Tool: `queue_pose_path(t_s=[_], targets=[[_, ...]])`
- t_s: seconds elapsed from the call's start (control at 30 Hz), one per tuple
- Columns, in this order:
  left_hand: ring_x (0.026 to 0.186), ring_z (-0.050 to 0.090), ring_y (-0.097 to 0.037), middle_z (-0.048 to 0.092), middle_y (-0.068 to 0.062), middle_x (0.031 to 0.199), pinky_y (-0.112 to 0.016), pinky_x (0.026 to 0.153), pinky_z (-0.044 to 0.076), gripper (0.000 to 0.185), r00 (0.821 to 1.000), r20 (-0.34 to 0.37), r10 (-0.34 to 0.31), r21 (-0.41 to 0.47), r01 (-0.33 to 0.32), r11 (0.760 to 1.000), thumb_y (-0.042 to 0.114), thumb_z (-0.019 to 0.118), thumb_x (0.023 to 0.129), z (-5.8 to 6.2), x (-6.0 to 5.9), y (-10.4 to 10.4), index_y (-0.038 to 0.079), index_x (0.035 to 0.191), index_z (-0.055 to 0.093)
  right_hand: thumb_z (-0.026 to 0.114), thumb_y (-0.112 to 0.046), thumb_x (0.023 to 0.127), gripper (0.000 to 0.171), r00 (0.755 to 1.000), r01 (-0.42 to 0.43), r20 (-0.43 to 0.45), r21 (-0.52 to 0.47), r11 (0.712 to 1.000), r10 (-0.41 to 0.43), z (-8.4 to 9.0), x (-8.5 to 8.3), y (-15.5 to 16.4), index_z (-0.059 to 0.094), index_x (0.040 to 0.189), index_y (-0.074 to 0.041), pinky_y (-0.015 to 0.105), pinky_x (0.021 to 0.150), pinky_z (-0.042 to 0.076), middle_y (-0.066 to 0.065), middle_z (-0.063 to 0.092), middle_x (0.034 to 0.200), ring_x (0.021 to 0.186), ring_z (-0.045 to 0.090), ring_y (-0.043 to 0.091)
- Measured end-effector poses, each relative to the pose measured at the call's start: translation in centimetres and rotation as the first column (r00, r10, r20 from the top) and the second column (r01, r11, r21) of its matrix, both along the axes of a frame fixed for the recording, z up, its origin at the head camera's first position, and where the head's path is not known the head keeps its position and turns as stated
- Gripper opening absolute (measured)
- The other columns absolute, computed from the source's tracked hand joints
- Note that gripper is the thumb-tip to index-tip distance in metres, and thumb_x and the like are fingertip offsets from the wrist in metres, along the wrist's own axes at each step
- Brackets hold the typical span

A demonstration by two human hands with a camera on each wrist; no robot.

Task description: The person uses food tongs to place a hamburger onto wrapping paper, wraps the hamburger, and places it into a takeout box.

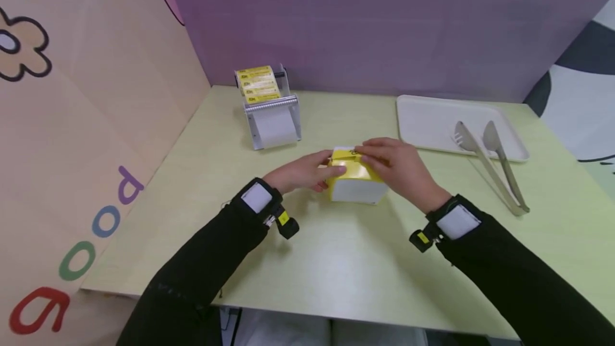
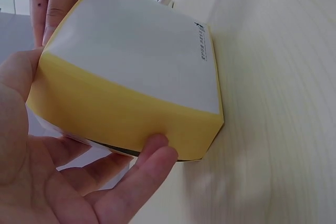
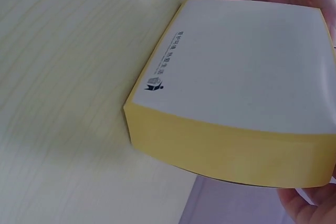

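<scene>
A small yellow and white paper box (image 1: 359,190) stands on the table, folded up, with small dark print low on its white side (image 3: 241,66). My left hand (image 1: 307,171) holds its left side, thumb over the upper front edge and fingertips against the yellow side panel (image 2: 126,114). At the top right, my right hand (image 1: 401,170) grips the box's upper edge, its fingertips on the yellow top flap (image 1: 347,155). Part of the right hand's grip is hidden behind the box in the right wrist view.
A label dispenser (image 1: 274,116) with a roll of yellow labels (image 1: 258,84) stands at the back left. To the right lies a white tray (image 1: 427,122), with metal tongs (image 1: 504,180) leaning on its front edge. A purple wall (image 1: 360,31) bounds the table behind.
</scene>
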State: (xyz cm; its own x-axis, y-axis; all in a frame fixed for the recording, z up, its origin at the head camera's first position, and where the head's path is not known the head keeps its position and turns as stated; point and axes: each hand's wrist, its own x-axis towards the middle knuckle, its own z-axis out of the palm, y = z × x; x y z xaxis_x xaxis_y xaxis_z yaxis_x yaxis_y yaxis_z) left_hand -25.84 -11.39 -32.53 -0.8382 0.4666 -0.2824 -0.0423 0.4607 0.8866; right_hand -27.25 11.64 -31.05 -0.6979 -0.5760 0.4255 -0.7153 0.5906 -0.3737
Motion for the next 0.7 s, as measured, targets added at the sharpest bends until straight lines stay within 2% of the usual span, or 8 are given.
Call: queue_pose_path(t_s=[0.2,0.33,0.43,0.7], targets=[[0.102,0.06,-0.026,0.048,-0.01,0.133,-0.04,0.089,0.052,0.055,1.0,-0.012,0.005,-0.024,-0.005,1.0,0.045,0.047,0.101,-0.1,0.0,0.2,0.018,0.148,0.034,0.068,-0.015,0.092,0.034,0.998,-0.059,-0.021,0.059,0.997,0.06,-0.3,-0.1,0.7,0.066,0.124,-0.005,0.053,0.092,0.047,0.02,0.061,0.126,0.115,0.056,0.039],[0.102,0.059,-0.026,0.048,-0.009,0.133,-0.04,0.09,0.052,0.057,1.0,-0.011,0.005,-0.04,-0.006,0.999,0.046,0.046,0.101,0.0,0.0,0.4,0.019,0.149,0.033,0.077,-0.029,0.085,0.061,0.994,-0.104,-0.016,0.176,0.979,0.108,-0.5,0.2,1.6,0.056,0.136,-0.002,0.053,0.096,0.045,0.02,0.048,0.141,0.126,0.046,0.04],[0.101,0.059,-0.026,0.049,-0.009,0.131,-0.041,0.09,0.052,0.056,1.0,-0.017,0.007,-0.044,-0.008,0.999,0.046,0.045,0.101,0.0,0.0,0.4,0.018,0.148,0.034,0.081,-0.033,0.08,0.076,0.99,-0.124,-0.033,0.246,0.961,0.136,-0.7,0.4,1.9,0.048,0.141,0.0,0.052,0.099,0.044,0.021,0.042,0.146,0.13,0.041,0.039],[0.099,0.059,-0.026,0.05,-0.01,0.129,-0.041,0.089,0.052,0.052,1.0,-0.029,-0.003,-0.028,0.002,1.0,0.042,0.045,0.103,0.0,0.1,0.3,0.017,0.148,0.035,0.079,-0.034,0.082,0.077,0.987,-0.121,-0.07,0.272,0.955,0.145,-0.9,0.5,2.1,0.045,0.143,-0.002,0.051,0.099,0.044,0.02,0.042,0.147,0.132,0.04,0.037]])
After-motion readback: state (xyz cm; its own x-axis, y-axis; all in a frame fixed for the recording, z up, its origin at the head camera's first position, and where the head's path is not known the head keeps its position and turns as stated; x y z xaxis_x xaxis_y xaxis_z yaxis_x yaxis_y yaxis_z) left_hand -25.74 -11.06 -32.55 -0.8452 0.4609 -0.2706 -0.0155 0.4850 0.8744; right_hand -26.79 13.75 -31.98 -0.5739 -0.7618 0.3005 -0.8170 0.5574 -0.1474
